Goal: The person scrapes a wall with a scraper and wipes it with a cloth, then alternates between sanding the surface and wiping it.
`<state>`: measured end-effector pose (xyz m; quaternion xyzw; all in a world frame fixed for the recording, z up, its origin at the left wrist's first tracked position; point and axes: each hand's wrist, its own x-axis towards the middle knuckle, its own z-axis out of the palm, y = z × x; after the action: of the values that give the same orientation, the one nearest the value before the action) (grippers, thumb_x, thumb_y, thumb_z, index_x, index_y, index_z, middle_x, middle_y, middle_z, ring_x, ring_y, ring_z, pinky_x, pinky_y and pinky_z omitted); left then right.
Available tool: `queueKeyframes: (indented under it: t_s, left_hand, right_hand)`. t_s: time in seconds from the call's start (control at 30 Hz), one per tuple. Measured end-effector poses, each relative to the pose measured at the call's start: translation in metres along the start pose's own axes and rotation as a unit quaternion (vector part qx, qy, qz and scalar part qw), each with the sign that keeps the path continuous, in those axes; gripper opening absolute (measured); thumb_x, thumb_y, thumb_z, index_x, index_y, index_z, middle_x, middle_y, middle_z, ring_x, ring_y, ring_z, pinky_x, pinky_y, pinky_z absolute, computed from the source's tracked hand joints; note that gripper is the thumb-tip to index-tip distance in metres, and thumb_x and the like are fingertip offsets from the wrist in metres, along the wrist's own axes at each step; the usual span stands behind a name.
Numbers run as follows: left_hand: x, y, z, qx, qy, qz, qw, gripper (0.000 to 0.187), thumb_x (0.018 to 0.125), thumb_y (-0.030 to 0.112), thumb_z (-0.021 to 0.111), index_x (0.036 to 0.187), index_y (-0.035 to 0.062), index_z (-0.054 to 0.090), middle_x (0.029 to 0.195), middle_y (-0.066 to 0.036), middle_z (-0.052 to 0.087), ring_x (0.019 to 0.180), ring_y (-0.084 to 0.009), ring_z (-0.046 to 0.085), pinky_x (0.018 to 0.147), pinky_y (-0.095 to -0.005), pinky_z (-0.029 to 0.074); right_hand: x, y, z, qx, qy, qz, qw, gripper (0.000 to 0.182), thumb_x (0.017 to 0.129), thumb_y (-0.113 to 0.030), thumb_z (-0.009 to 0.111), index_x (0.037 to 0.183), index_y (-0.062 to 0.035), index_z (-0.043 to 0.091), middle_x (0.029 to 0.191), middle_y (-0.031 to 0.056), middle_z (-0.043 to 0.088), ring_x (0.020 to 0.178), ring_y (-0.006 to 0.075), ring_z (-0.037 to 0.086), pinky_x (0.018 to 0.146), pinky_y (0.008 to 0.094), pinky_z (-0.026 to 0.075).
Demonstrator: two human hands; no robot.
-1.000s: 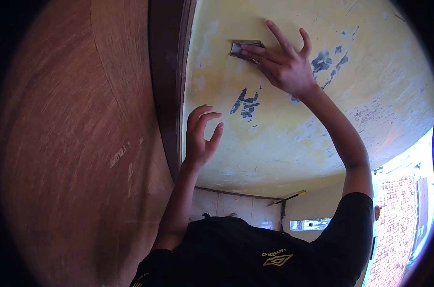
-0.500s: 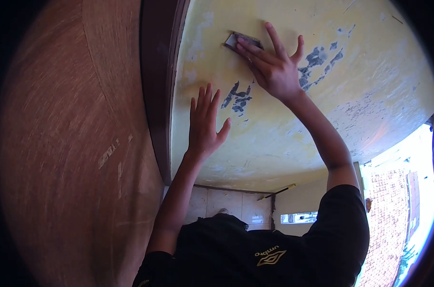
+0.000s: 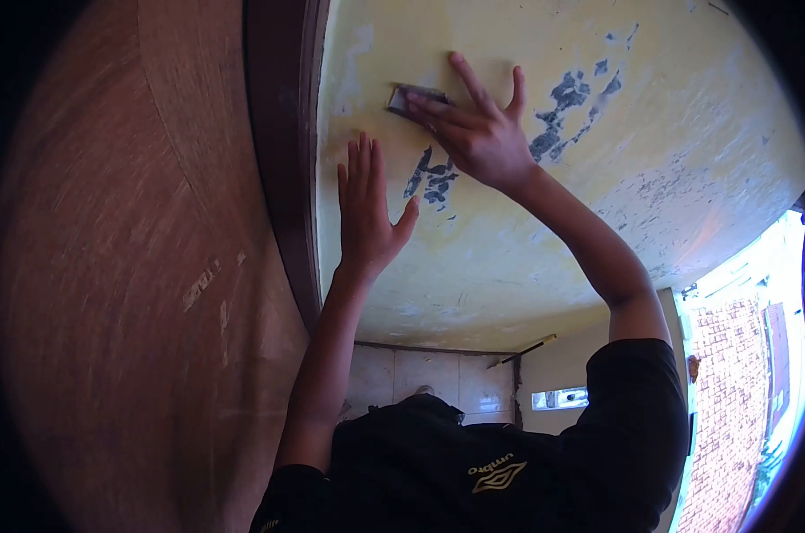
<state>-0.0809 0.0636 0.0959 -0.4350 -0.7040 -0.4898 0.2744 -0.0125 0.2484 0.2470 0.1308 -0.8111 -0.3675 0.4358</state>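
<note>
My right hand (image 3: 487, 142) presses a small, flat, dark rectangular sanding pad (image 3: 400, 99) against the yellow wall (image 3: 509, 258). Some of its fingers lie over the pad, while others spread out to the side. Part of the pad is hidden beneath those fingers. Lower and to the left, my left hand (image 3: 369, 209) rests flat against the wall with fingers extended and thumb out, holding nothing. Between the hands is a grey chipped patch (image 3: 438, 184) in the paint.
A dark door frame (image 3: 282, 160) borders the wall on the left, beside a brown wooden panel (image 3: 109, 266). More bare patches (image 3: 567, 93) show right of my right hand. Below are a tiled floor (image 3: 371, 373) and a thin stick (image 3: 522, 351). Bright daylight enters at right.
My right hand and the pad have slid left and down along the wall. My left hand stays flat at about the same spot. The view has shifted slightly.
</note>
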Motion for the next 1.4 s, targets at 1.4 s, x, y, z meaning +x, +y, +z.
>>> queueKeyframes:
  t_s: [1.4]
  left_hand:
    - [0.011, 0.0, 0.0, 0.106, 0.003, -0.055, 0.993, 0.096, 0.094, 0.037, 0.075, 0.167, 0.0026, 0.024, 0.175, -0.018, 0.022, 0.162, -0.0311, 0.022, 0.125, -0.0698, 0.004]
  right_hand:
    - [0.014, 0.009, -0.003, 0.01, 0.005, -0.023, 1.0, 0.03, 0.097, -0.044, 0.067, 0.127, -0.0447, 0.075, 0.132, -0.026, 0.07, 0.159, 0.0185, 0.03, 0.12, 0.0789, 0.005]
